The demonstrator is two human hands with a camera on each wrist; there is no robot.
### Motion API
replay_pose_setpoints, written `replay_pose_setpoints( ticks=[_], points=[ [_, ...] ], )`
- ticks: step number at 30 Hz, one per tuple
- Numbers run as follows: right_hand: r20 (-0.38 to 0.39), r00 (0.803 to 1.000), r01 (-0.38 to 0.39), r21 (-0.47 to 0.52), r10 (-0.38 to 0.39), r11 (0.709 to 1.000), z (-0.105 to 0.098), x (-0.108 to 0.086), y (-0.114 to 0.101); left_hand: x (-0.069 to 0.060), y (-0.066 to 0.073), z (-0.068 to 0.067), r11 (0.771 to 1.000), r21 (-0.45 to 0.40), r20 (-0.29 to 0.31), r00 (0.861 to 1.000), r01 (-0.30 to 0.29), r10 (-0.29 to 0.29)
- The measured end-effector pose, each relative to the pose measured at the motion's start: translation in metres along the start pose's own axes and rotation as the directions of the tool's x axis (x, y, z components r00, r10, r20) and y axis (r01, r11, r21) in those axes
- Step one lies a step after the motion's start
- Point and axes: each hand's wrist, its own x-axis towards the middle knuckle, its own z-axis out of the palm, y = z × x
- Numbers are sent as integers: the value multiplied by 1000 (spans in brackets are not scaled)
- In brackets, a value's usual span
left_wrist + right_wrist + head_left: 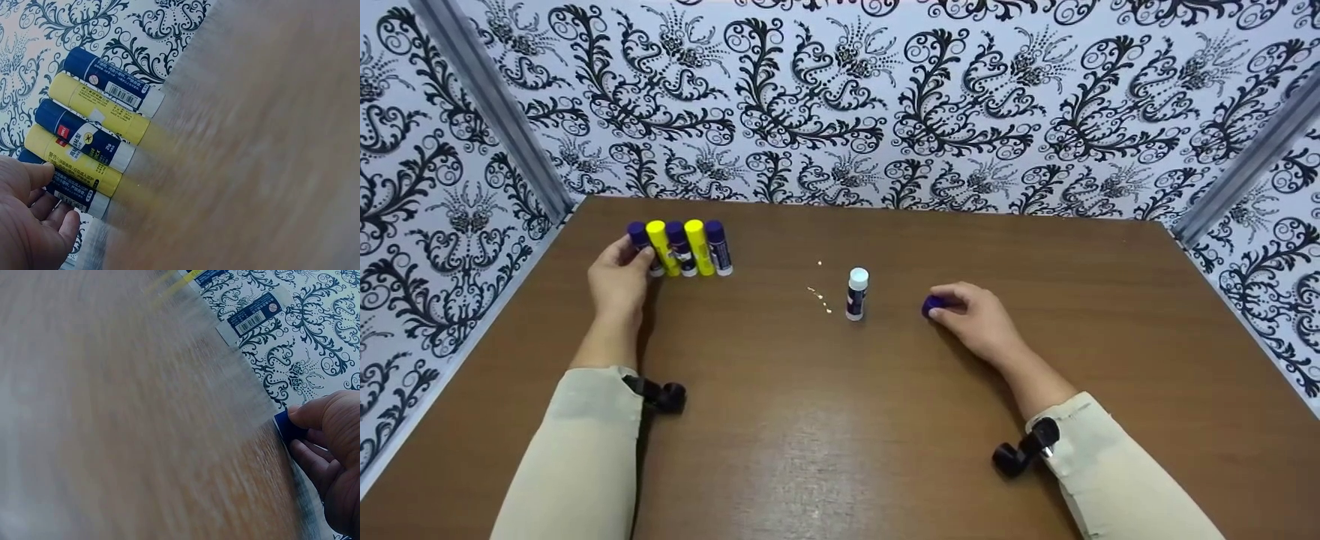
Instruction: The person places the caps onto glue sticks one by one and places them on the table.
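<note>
In the head view several capped glue sticks stand upright side by side at the back left, dark blue-purple ones alternating with yellow ones. My left hand [619,281] grips the leftmost dark glue stick [72,188], thumb on its near side, right beside a yellow glue stick [76,160]. Toward the middle of the table an uncapped glue stick [856,300] stands alone, its white top [859,274] bare. To the right of it, my right hand [976,319] pinches a dark purple cap [288,427] between thumb and fingers, low at the tabletop.
Small pale crumbs [819,295] lie on the brown table [780,390] just left of the lone glue stick. A black-and-white patterned wall [840,97] rises along the table's back edge, with similar panels at both sides.
</note>
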Motion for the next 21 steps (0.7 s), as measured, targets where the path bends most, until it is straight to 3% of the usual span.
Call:
replay_pose_setpoints(
  ticks=[9,21],
  points=[
    [-2,1000,12,18,-12,1000,0,-1,1,-1,2,0,1000,7,-1,1000,-2,2],
    [-4,1000,-6,-4,6,1000,0,-1,-1,-5,5,-1,997,38,-50,996,-71,73]
  ],
)
